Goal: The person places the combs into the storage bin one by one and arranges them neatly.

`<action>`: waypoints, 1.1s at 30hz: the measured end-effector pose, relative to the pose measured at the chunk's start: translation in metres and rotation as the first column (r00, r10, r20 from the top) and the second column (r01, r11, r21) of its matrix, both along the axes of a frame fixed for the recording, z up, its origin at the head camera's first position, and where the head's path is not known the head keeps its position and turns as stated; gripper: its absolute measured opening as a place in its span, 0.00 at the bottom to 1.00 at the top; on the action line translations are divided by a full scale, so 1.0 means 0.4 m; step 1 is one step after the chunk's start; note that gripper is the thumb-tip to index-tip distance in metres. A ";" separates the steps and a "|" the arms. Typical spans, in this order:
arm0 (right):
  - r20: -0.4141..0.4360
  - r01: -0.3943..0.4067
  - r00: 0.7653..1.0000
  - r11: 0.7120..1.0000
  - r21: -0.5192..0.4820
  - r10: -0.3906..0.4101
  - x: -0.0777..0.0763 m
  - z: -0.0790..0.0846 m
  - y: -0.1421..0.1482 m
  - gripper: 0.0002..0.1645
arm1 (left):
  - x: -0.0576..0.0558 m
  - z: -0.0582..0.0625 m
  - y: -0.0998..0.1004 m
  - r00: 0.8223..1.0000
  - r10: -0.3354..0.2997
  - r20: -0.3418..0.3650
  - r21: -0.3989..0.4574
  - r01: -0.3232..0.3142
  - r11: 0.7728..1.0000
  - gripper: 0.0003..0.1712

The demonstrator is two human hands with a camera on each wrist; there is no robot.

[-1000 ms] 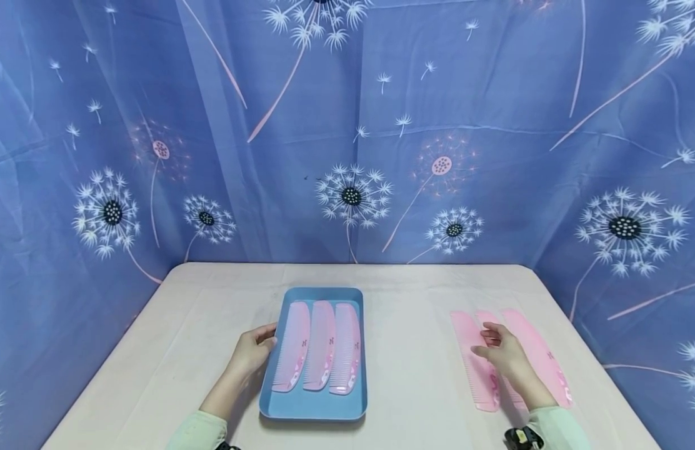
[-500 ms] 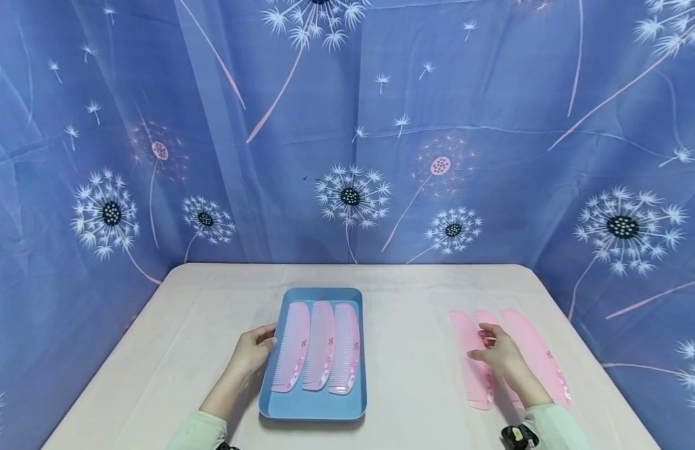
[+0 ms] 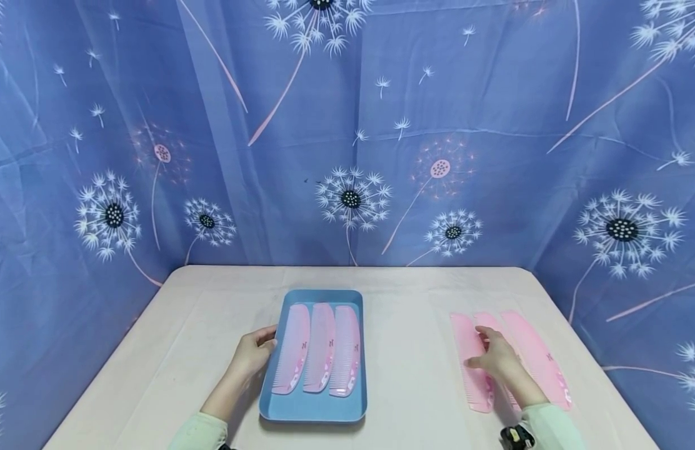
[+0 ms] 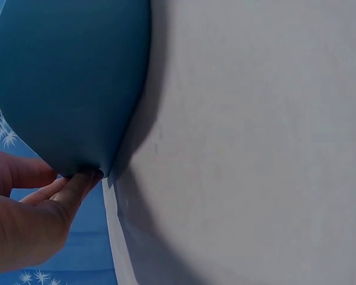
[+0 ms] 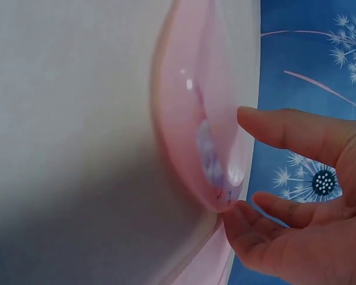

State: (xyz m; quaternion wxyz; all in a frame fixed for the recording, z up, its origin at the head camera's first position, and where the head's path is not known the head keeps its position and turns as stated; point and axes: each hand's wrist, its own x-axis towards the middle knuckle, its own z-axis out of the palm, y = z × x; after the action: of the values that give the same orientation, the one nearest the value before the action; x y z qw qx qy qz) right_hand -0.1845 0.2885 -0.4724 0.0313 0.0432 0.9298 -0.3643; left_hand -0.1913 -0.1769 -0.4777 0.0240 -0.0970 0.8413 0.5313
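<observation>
Three pale pink combs [image 3: 324, 344] lie side by side in a blue tray [image 3: 316, 409] in the head view. My left hand [image 3: 250, 355] holds the tray's left edge, with thumb and fingers at its wall in the left wrist view. On the right of the table lie three more pink combs, spread like a fan. My right hand [image 3: 496, 359] spans the leftmost comb [image 3: 478, 390], its thumb over the toothed side and its fingertips at the opposite edge. Part of the middle comb [image 3: 488, 319] is hidden under that hand; the rightmost comb [image 3: 541, 359] lies beyond it.
A pale cloth covers the table [image 3: 409, 350]. Blue curtains [image 3: 280, 187] with a dandelion print enclose it at the back and on both sides. A stretch of tabletop separates the tray from the loose combs.
My right hand has shifted left and a little nearer, its thumb spreading away from the fingers. The leftmost loose comb's near end has slid slightly left. My left hand and the tray stay put.
</observation>
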 end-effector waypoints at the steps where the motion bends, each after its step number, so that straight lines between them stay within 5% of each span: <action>1: 0.000 -0.002 1.000 1.000 0.011 0.002 -0.001 0.000 -0.001 0.52 | 0.000 -0.001 0.000 1.000 0.001 0.001 0.000 -0.001 1.000 0.22; 22: -0.007 0.031 1.000 0.998 0.057 -0.031 -0.009 0.000 -0.023 0.57 | -0.005 -0.008 -0.004 1.000 0.009 -0.002 0.000 -0.009 1.000 0.22; 33: 0.042 0.030 0.999 0.999 -0.044 -0.028 -0.006 0.001 -0.015 0.50 | -0.001 -0.005 -0.003 1.000 0.014 0.010 0.013 -0.014 1.000 0.22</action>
State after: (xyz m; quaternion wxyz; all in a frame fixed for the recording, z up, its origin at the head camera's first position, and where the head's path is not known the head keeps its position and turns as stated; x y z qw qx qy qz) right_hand -0.1869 0.2824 -0.4722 0.0462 0.0633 0.9198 -0.3844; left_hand -0.1915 -0.1781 -0.4797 0.0250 -0.1055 0.8370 0.5364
